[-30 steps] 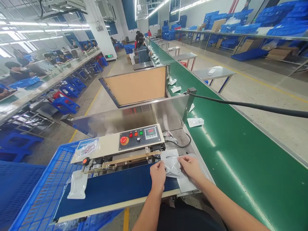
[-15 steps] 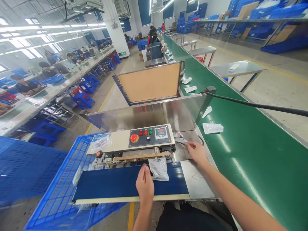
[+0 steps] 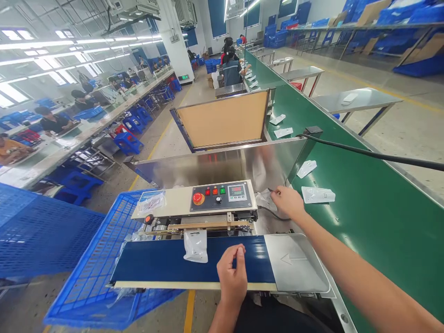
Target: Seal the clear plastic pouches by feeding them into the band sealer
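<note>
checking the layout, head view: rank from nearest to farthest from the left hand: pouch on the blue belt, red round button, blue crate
1. Pouch on the blue belt, just left of the left hand.
2. Red round button, on the panel behind the belt.
3. Blue crate, far left, under the belt's end.

Pouch (image 3: pixel 195 245) on sealer belt (image 3: pixel 156 261), crate (image 3: pixel 83 277) left, conveyor (image 3: pixel 364 222) right.

The right hand (image 3: pixel 287 202) covers part of the clear bags (image 3: pixel 264 200) under its fingertips, so the grip cannot be determined. Left of the left hand (image 3: pixel 233 273), the pouch (image 3: pixel 195 245) has its top edge hidden inside the sealer (image 3: pixel 208 215). The display (image 3: pixel 234 190) digits are too small to read.
</note>
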Demonstrator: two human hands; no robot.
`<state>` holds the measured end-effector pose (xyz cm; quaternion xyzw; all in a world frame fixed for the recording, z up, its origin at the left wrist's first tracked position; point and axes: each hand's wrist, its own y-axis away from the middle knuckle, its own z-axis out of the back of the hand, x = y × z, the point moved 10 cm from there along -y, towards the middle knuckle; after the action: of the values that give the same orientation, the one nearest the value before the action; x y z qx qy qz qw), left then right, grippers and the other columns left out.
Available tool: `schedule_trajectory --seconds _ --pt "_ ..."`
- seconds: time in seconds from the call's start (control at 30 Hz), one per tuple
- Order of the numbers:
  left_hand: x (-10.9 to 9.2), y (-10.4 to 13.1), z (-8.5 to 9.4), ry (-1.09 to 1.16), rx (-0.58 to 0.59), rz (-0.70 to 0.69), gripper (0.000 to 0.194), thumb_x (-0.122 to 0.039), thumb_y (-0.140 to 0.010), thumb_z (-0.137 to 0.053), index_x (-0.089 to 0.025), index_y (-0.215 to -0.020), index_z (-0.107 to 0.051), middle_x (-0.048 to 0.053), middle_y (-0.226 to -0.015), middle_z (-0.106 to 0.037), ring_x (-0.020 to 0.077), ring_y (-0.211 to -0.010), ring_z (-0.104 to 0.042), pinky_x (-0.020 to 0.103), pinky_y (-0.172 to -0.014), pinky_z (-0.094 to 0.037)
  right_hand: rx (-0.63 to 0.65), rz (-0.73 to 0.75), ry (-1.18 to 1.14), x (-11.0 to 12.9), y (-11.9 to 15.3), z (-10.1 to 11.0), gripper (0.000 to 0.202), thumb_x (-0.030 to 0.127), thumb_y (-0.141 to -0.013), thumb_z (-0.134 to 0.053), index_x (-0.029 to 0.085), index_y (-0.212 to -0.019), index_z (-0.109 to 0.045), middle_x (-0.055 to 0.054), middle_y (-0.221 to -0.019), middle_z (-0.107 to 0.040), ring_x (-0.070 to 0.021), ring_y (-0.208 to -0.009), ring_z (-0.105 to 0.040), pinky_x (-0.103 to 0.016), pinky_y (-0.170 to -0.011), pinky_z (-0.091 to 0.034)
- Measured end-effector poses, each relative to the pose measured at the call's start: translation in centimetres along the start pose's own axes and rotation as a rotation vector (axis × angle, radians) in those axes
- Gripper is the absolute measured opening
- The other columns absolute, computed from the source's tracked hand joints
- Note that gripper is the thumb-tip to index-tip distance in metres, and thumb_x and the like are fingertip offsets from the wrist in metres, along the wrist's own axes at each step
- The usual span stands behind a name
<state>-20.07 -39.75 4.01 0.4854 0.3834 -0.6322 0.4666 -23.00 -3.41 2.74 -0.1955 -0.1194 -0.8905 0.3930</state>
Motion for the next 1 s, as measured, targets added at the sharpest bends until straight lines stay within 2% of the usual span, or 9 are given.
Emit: schedule_trajectory --seconds 0.13,0.23,0.3,0.37,0.5,0.7,0.8,0.93,1.0 --pt "-2.2 -0.4 -4.0 -0.032 0.096 -0.082 0.039 -0.05 -0.103 -0.062 -0.019 -0.113 -0.084 0.017 -0.115 -0.081 0.0309 -0.104 -0.077 0.04 -0.092 -0.063 0.129 0.043 -0.148 -0.8 5.9 5.1 0.018 0.039 -0.085 -0.065 0.024 -0.077 -0.074 -0.004 -0.07 -0.072 -0.0204 -0.065 -0.062 -0.03 -0.06 -0.037" --pt "-3.8 -0.9 -6.9 -0.067 0.15 -0.142 0.047 -0.051 -0.1 -0.066 -0.018 -0.131 -0.079 0.019 -0.133 -0.077 0.0349 -0.123 -0.072 0.044 -0.107 -0.057 0.293 0.114 -0.327 0.9 10.4 6.0 0.017 0.038 -0.075 -0.074 0.025 -0.065 -0.069 -0.001 -0.066 -0.07 -0.018 -0.062 -0.056 -0.029 -0.059 -0.036" --pt "-4.2 -1.0 -8.6 -0.053 0.233 -0.143 0.046 -0.053 -0.102 -0.063 -0.018 -0.124 -0.082 0.017 -0.123 -0.081 0.033 -0.114 -0.074 0.04 -0.103 -0.057 0.369 0.093 -0.513 1.5 12.4 5.2 0.025 0.043 -0.073 -0.078 0.023 -0.062 -0.068 -0.001 -0.063 -0.067 -0.0171 -0.062 -0.054 -0.028 -0.059 -0.036" --pt "-3.9 -1.0 -9.4 -0.013 0.296 -0.104 0.046 -0.055 -0.105 -0.056 -0.019 -0.108 -0.085 0.013 -0.1 -0.083 0.027 -0.091 -0.074 0.033 -0.087 -0.058 0.376 0.014 -0.743 1.1 13.7 3.9 0.04 0.059 -0.078 -0.076 0.021 -0.068 -0.072 -0.003 -0.066 -0.068 -0.0176 -0.065 -0.055 -0.028 -0.062 -0.041" --pt "-1.5 -1.1 -8.8 0.105 0.263 0.067 0.057 -0.066 -0.101 -0.059 -0.016 -0.086 -0.081 0.007 -0.073 -0.074 0.0199 -0.067 -0.063 0.025 -0.064 -0.049 0.324 -0.082 -1.015 -0.9 15.9 0.9 0.064 0.08 -0.081 -0.07 0.018 -0.089 -0.082 -0.009 -0.087 -0.077 -0.023 -0.081 -0.066 -0.032 -0.075 -0.053" --pt "1.8 -0.8 -8.6 0.284 0.276 0.265 0.058 -0.07 -0.087 -0.075 -0.013 -0.087 -0.084 0.009 -0.081 -0.078 0.0202 -0.071 -0.064 0.027 -0.066 -0.051 0.239 -0.005 -0.928 -1.0 18.4 -1.0 0.054 0.073 -0.086 -0.074 0.019 -0.083 -0.082 -0.005 -0.077 -0.073 -0.0206 -0.071 -0.064 -0.031 -0.069 -0.052" --pt "3.0 -1.2 -8.6 0.284 0.274 0.299 0.058 -0.07 -0.086 -0.075 -0.013 -0.076 -0.081 0.006 -0.072 -0.073 0.0177 -0.066 -0.059 0.025 -0.061 -0.046 0.145 -0.147 -0.96 -2.2 18.1 -1.8 0.051 0.069 -0.084 -0.076 0.019 -0.078 -0.079 -0.004 -0.069 -0.07 -0.0178 -0.061 -0.059 -0.029 -0.058 -0.047" --pt "6.3 -2.0 -9.0 0.342 0.178 0.514 0.055 -0.066 -0.072 -0.086 -0.011 -0.076 -0.083 0.007 -0.068 -0.072 0.0186 -0.063 -0.061 0.026 -0.058 -0.046 0.148 -0.445 -1.045 -4.2 17.5 -4.7 0.041 0.059 -0.074 -0.081 0.019 -0.069 -0.071 -0.002 -0.059 -0.065 -0.0146 -0.049 -0.052 -0.027 -0.047 -0.038" --pt "7.6 -2.5 -9.3 0.397 0.135 0.594 0.056 -0.063 -0.064 -0.091 -0.01 -0.078 -0.084 0.008 -0.067 -0.072 0.0199 -0.062 -0.064 0.028 -0.058 -0.048 0.143 -0.502 -1.061 -4.4 16.9 -5.6 0.036 0.053 -0.072 -0.081 0.019 -0.066 -0.069 -0.003 -0.059 -0.066 -0.0145 -0.05 -0.054 -0.026 -0.047 -0.039"
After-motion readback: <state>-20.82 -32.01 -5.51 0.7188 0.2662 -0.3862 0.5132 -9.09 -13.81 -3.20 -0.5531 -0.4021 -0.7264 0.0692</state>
